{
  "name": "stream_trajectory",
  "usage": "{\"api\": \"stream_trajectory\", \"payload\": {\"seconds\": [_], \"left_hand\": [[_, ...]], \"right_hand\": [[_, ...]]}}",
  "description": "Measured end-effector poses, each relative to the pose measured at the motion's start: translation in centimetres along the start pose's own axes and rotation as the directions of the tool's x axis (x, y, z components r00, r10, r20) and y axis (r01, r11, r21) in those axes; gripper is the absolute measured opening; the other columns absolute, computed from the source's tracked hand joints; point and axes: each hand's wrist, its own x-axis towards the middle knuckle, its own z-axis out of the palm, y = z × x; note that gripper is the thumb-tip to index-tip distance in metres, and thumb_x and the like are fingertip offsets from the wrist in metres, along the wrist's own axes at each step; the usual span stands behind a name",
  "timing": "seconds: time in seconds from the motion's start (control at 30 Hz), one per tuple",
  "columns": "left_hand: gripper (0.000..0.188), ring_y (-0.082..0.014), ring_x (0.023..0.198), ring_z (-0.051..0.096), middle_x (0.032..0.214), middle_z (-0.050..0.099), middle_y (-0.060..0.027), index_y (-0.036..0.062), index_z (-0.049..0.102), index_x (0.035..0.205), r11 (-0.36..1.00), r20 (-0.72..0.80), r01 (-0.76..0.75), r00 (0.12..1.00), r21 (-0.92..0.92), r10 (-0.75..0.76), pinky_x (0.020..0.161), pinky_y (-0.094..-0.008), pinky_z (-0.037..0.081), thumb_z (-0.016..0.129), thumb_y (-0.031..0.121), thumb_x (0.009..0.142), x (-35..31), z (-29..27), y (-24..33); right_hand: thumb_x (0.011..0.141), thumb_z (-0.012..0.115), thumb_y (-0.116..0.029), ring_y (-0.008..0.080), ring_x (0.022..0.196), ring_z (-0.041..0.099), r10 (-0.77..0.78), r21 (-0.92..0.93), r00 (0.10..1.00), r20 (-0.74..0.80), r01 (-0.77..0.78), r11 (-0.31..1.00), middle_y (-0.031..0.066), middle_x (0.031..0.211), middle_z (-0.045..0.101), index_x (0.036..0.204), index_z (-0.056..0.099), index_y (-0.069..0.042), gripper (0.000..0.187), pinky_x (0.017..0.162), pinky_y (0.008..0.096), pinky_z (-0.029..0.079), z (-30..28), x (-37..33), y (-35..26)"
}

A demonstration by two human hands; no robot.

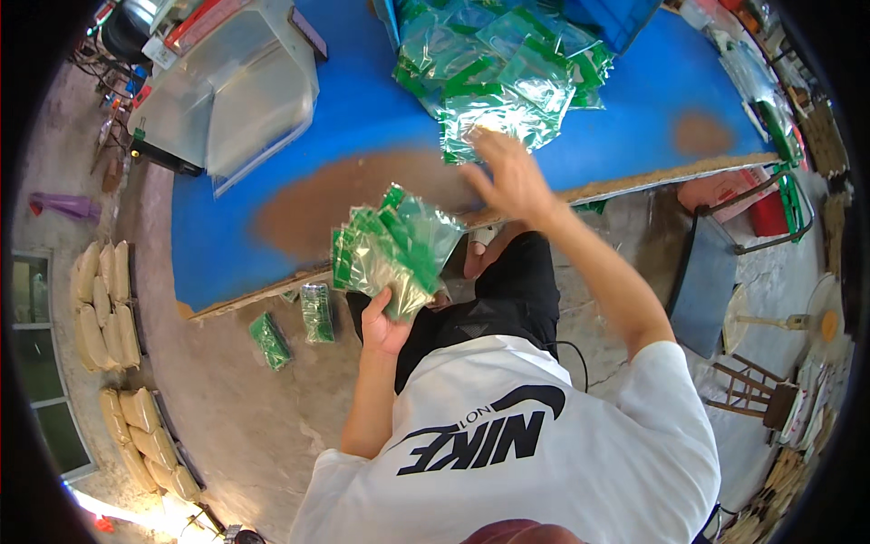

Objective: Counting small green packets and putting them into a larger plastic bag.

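My left hand [386,332] grips a fanned bunch of clear plastic bags with green edges [391,247], thumb on top, just off the table's near edge. The bags spread upward and outward from my grip. At the table's far middle lies a heap of similar green-edged clear bags [507,68]. My right hand [515,183] is stretched out to the near edge of that heap, thumb apart and fingers extended. Its fingertips appear to rest on the shiny front bags. Glare and slight blur hide whether a bag is under them.
A blue table [217,245] with worn brown patches stands before me. A clear-topped machine [263,109] sits at its left; a blue bin [625,18] stands behind the heap. Two green bundles [317,313] lie on the floor. At right are a stool [752,390] and a fan [797,322].
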Motion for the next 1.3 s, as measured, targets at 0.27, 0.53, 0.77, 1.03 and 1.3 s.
{"api": "stream_trajectory", "payload": {"seconds": [0.27,0.53,0.77,1.03,1.3], "left_hand": [[0.064,-0.0321,0.127,0.054,0.138,0.057,-0.0138,0.0007,0.047,0.141,1.0,0.094,-0.011,0.996,-0.009,0.011,0.112,-0.0488,0.04,0.072,0.012,0.084,0.0,-2.5,-0.2],[0.064,-0.0315,0.125,0.056,0.134,0.06,-0.0122,0.0031,0.051,0.138,1.0,0.079,-0.006,0.997,-0.02,0.008,0.111,-0.0492,0.041,0.076,0.012,0.08,-0.6,-1.8,-0.5],[0.063,-0.0304,0.124,0.056,0.134,0.06,-0.011,0.0035,0.051,0.138,0.997,0.195,-0.007,0.981,-0.072,0.021,0.111,-0.0478,0.041,0.075,0.01,0.08,-0.1,-3.0,-1.1],[0.069,-0.0379,0.135,0.047,0.145,0.05,-0.0162,0.0045,0.04,0.147,0.994,-0.035,-0.107,0.994,-0.02,0.106,0.115,-0.0618,0.034,0.07,0.009,0.085,-0.5,-1.6,-1.1],[0.067,-0.0333,0.131,0.051,0.143,0.053,-0.0147,0.0014,0.042,0.146,0.997,0.103,-0.065,0.992,-0.05,0.07,0.114,-0.0495,0.038,0.071,0.01,0.085,-0.1,-3.6,-1.1]], "right_hand": [[0.096,0.058,-0.031,0.038,0.129,0.051,-0.489,0.156,0.839,0.238,0.464,0.872,0.0215,0.134,0.057,0.125,0.06,0.002,0.044,0.109,0.0488,0.038,1.3,-3.8,-2.5],[0.093,0.063,-0.025,0.0353,0.131,0.048,-0.452,-0.099,0.886,0.105,0.461,0.882,0.0173,0.138,0.055,0.121,0.063,-0.002,0.037,0.108,0.0501,0.037,1.1,-0.6,1.1],[0.091,0.063,-0.022,0.0367,0.112,0.056,-0.478,0.121,0.877,0.041,0.471,0.874,0.0181,0.116,0.06,0.105,0.066,-0.002,0.025,0.098,0.0465,0.043,3.3,-1.8,-3.5],[0.096,0.059,-0.04,0.0439,0.136,0.041,-0.112,-0.328,0.964,-0.241,0.028,0.944,0.0245,0.139,0.052,0.134,0.053,0.004,0.059,0.113,0.0509,0.033,-1.4,2.6,4.6],[0.092,0.064,-0.034,0.039,0.125,0.051,-0.454,0.242,0.854,0.252,0.399,0.884,0.0213,0.128,0.058,0.122,0.061,0.001,0.046,0.108,0.0517,0.037,1.3,-4.1,-3.1]]}}
